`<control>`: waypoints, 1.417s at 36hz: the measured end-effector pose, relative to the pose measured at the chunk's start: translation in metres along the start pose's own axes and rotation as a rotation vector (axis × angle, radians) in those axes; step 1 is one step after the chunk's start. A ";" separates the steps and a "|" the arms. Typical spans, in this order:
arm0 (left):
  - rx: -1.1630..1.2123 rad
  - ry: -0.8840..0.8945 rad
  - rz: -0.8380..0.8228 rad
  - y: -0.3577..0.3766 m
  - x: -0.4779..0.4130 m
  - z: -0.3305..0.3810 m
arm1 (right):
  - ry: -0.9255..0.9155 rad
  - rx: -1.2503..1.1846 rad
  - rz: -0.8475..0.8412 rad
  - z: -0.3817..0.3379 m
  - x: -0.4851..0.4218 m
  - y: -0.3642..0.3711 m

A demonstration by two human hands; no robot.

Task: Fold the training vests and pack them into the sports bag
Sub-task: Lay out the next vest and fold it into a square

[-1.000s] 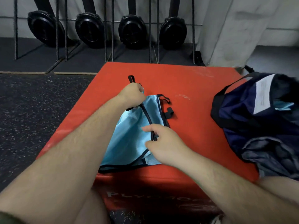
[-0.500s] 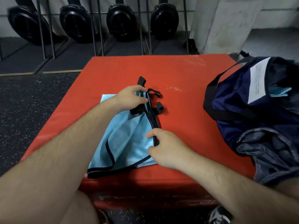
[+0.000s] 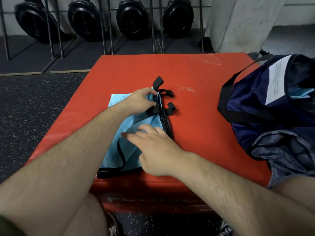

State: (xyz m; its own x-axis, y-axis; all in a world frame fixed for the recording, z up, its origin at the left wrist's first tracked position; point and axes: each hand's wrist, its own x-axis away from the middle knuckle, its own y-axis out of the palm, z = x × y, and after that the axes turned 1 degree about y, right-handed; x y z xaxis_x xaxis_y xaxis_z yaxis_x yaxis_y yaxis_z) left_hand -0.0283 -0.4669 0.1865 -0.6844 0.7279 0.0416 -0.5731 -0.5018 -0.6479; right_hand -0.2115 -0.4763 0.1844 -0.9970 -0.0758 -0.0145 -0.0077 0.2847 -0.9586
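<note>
item: training vest, light blue with black trim, lying part-folded on the red padded box, towards the box's 6 o'clock edge.
left hand: left hand sits at the vest's 12 o'clock end, fingers and thumb curled, pinching the gathered black edge beside the loose straps.
reason for the pinch: by my judgement it holds the stacked edges in line so the fold does not slip open.
right hand: right hand sits at the vest's 5 o'clock, fingers straight and a little apart, laid over the cloth; the tips are blurred, so firm contact cannot be confirmed.
reason for the flat hand: likely to smooth or press the layer down.
container: sports bag, navy with black handles and a white label, at 3 o'clock of the vest with bare red between them, its mouth open.
contents: a light blue piece shows inside the mouth, probably a vest already packed; the rest of the inside is too dark to list.
unsorted: grey cloth at 4 o'clock, under the bag; what it belongs to is unclear.
status: folding in hand, packing of this vest not yet done.
</note>
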 end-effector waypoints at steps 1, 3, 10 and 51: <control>-0.020 0.006 0.010 0.001 -0.002 -0.002 | -0.005 0.008 0.004 0.000 -0.003 0.002; -0.056 0.007 0.003 0.002 -0.003 -0.005 | -0.005 0.012 0.025 0.001 -0.007 0.004; -0.071 -0.095 -0.059 0.004 -0.002 -0.002 | -0.033 -0.009 -0.015 0.004 -0.013 0.004; -0.095 0.114 0.191 0.004 0.008 -0.004 | 0.354 0.223 0.139 -0.007 0.002 -0.023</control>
State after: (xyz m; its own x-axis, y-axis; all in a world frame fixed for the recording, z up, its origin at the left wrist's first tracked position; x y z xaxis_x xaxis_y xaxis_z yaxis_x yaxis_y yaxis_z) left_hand -0.0345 -0.4607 0.1817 -0.7182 0.6744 -0.1714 -0.3893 -0.5936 -0.7044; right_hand -0.2140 -0.4767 0.2085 -0.9526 0.2918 -0.0863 0.1061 0.0528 -0.9930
